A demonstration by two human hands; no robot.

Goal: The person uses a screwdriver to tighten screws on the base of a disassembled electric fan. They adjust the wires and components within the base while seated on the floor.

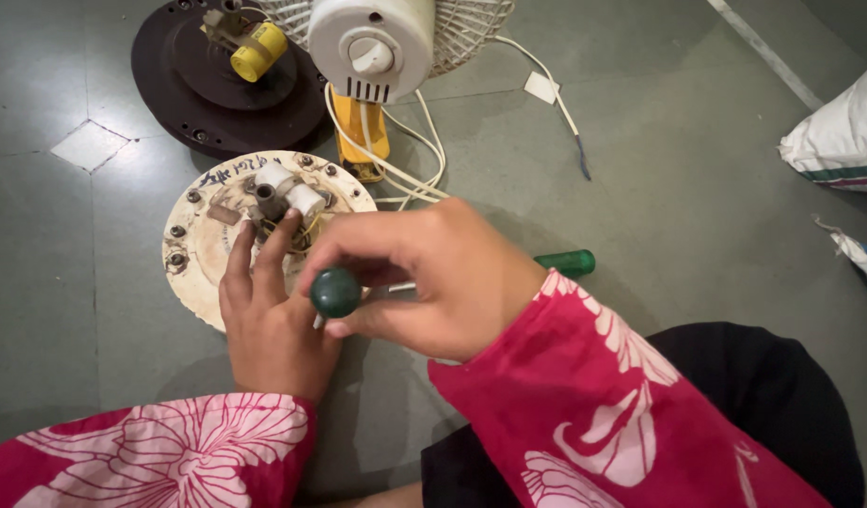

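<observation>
Where the grey tiled floor [697, 188] fills nearly the whole view, a pale diamond inset [89, 145] sits toward its left edge and a light strip runs across the top right corner. White woven sacks [843, 136] lie at the right edge. At the top edge stands a white fan motor housing [372, 45] with a round knob and a wire grille behind it, white cables trailing from it over a yellow tool [363, 136]. Left of that lies a dark round disc [217, 89] carrying a yellow part.

Below the dark disc, toward the left half of the floor, lies a round cream plate [200, 246], stained and worn, ringed with small bolts, with two white cylinders and a dark stub among wires at its middle. The left hand [269, 315] rests on this plate, open, fingers spread and pressing flat near the middle parts, holding nothing. The right hand [424, 277] is closed around a screwdriver with a dark green ball handle [335, 292], its shaft hidden under the hand, held just above the plate's lower right rim. Another green-handled screwdriver [565, 262] lies on the floor behind the right wrist. Both sleeves are pink with white flower print
</observation>
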